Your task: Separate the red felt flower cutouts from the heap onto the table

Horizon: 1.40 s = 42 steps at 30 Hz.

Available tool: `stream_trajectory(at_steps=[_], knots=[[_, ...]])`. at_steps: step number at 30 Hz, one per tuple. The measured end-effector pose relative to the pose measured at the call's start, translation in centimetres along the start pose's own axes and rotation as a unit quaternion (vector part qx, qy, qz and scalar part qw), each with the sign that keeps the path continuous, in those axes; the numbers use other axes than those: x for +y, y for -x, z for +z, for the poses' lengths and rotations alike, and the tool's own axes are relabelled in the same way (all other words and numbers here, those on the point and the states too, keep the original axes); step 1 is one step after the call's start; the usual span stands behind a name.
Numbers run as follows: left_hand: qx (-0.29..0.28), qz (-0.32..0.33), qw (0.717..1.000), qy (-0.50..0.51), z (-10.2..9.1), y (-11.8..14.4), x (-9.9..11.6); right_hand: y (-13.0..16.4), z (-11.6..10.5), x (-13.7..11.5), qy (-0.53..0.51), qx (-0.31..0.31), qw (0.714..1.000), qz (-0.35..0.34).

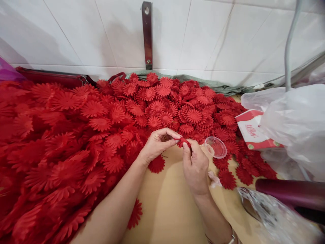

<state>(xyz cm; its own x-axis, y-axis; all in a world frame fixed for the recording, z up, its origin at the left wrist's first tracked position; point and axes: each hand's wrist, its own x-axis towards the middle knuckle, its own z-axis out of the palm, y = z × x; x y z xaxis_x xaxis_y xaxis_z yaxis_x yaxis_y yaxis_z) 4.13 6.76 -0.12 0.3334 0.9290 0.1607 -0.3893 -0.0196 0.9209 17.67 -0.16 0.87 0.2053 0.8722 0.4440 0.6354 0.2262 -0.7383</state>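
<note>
My left hand (158, 144) and my right hand (195, 166) meet just in front of the heap of red fabric flowers (106, 118) on the desk (167, 203), and between them I hold one small red flower piece (183, 142). My left grip is closed, thumb and fingertips pinching one end of the piece; my right grip is closed too, thumb pressed up against its other end. A small clear plastic cup (215, 147) sits tilted just right of my right hand, at the heap's near edge. A red and white packet (254, 130) lies to the right of the heap, partly under a clear plastic bag (297, 122).
</note>
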Motion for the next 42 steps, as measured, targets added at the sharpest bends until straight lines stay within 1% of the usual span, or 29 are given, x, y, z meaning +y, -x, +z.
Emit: stream_trajectory(at_steps=[3, 6, 8, 11, 13, 15, 16, 18, 20, 21, 24, 26, 27, 28, 29, 30, 31, 32, 33, 35, 38, 40, 42], knots=[[0.001, -0.006, 1.000, -0.001, 0.0, 0.2, -0.2, 0.1, 0.3, 0.3, -0.007, -0.017, 1.000, 0.018], [0.014, -0.020, 0.999, -0.023, -0.7, 1.1, 0.0, 0.2, 0.5, 0.4, -0.019, -0.058, 0.998, 0.003], [0.023, -0.030, 0.998, -0.054, -1.7, 2.1, 0.6, 0.4, 0.8, 0.2, -0.033, -0.093, 0.995, -0.016], [0.026, -0.042, 0.992, -0.114, -3.8, 4.1, 1.8, 0.8, 1.2, -0.6, -0.058, -0.148, 0.986, -0.040], [0.013, -0.048, 0.988, -0.143, -5.2, 5.0, 2.7, 1.1, 1.5, -1.1, -0.081, -0.186, 0.978, -0.056], [-0.020, -0.080, 0.984, -0.155, -6.0, 5.3, 3.7, 1.3, 1.6, -1.5, -0.099, -0.213, 0.970, -0.065], [-0.038, -0.101, 0.981, -0.161, -6.2, 5.2, 4.2, 1.3, 1.6, -1.6, -0.104, -0.216, 0.969, -0.065], [-0.066, -0.134, 0.972, -0.181, -6.1, 4.2, 5.4, 1.1, 1.5, -1.6, -0.114, -0.203, 0.971, -0.056], [-0.094, -0.147, 0.962, -0.209, -5.4, 2.6, 7.0, 0.9, 1.3, -1.5, -0.129, -0.166, 0.977, -0.045], [-0.120, -0.153, 0.956, -0.217, -4.9, 1.6, 7.9, 0.8, 1.1, -1.5, -0.137, -0.144, 0.979, -0.042], [-0.191, -0.178, 0.939, -0.224, -2.7, -1.2, 9.9, 0.5, 0.6, -1.5, -0.139, -0.081, 0.987, -0.029], [-0.201, -0.167, 0.939, -0.224, -0.7, -2.3, 9.7, 0.4, 0.3, -1.5, -0.122, -0.029, 0.992, -0.006], [-0.182, -0.148, 0.947, -0.218, 0.5, -2.5, 9.1, 0.4, 0.1, -1.5, -0.113, 0.001, 0.994, 0.010], [-0.146, -0.127, 0.960, -0.202, 1.8, -2.5, 8.1, 0.3, -0.1, -1.4, -0.105, 0.029, 0.994, 0.026], [-0.089, -0.099, 0.976, -0.175, 3.0, -2.2, 6.8, 0.2, -0.2, -1.4, -0.098, 0.053, 0.993, 0.039], [-0.023, -0.055, 0.989, -0.132, 4.2, -1.8, 5.3, 0.1, -0.3, -1.3, -0.089, 0.070, 0.992, 0.048], [0.035, -0.020, 0.995, -0.088, 5.2, -1.3, 3.8, 0.0, -0.4, -1.2, -0.081, 0.080, 0.992, 0.052], [0.079, 0.007, 0.996, -0.051, 6.1, -0.8, 2.4, 0.0, -0.4, -1.1, -0.075, 0.084, 0.992, 0.052], [0.104, 0.028, 0.994, -0.022, 6.7, -0.2, 1.2, -0.1, -0.4, -1.0, -0.073, 0.086, 0.993, 0.048], [0.131, 0.048, 0.990, 0.006, 7.4, 0.8, -0.6, -0.2, -0.1, -0.8, -0.079, 0.085, 0.992, 0.040], [0.187, 0.059, 0.980, -0.014, 7.2, 1.5, -2.0, 0.0, 0.3, -0.5, -0.078, 0.080, 0.993, 0.024], [0.218, 0.055, 0.974, -0.033, 6.9, 1.7, -2.6, 0.3, 0.4, -0.5, -0.040, 0.088, 0.995, 0.004], [0.228, 0.053, 0.970, -0.061, 6.9, 1.9, -2.9, 0.5, 0.4, -1.0, 0.025, 0.110, 0.993, -0.033]])
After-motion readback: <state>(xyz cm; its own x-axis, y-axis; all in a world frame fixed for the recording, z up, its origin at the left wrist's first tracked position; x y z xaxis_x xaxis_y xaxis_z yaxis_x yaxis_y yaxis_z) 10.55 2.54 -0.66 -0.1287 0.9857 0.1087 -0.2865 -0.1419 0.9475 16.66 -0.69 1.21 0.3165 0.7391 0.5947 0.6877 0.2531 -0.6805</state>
